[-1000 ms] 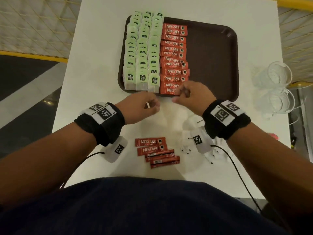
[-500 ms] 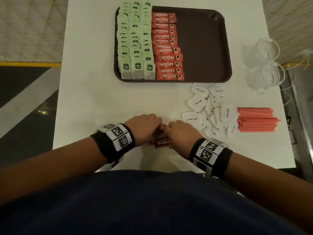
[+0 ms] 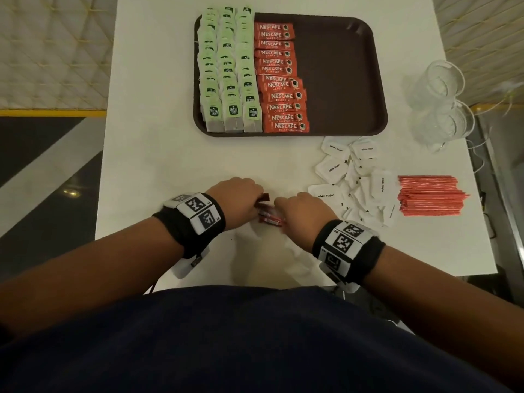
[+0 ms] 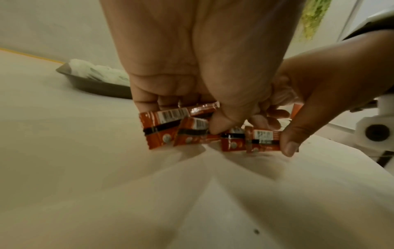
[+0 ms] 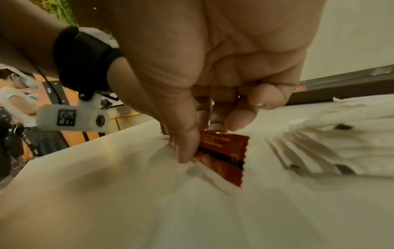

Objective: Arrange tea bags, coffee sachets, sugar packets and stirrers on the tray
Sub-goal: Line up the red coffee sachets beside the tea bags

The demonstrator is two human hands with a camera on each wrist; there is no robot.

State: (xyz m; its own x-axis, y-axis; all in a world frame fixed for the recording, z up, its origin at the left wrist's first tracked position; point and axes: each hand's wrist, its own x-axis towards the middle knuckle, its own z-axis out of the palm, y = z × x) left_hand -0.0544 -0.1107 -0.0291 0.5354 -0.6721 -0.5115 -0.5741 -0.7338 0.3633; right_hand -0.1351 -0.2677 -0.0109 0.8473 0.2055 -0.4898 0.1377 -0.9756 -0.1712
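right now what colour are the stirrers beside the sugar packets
Red, in a bundle; clearest in the head view.

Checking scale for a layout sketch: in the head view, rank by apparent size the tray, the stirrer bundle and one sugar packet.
1. tray
2. stirrer bundle
3. sugar packet

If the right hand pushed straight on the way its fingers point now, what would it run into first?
The right hand points leftward across the table, fingers already on the loose coffee sachets. Going on, it would press those sachets into the left hand, which grips them from the other side. Nothing else seems to lie between, though depth is hard to judge.
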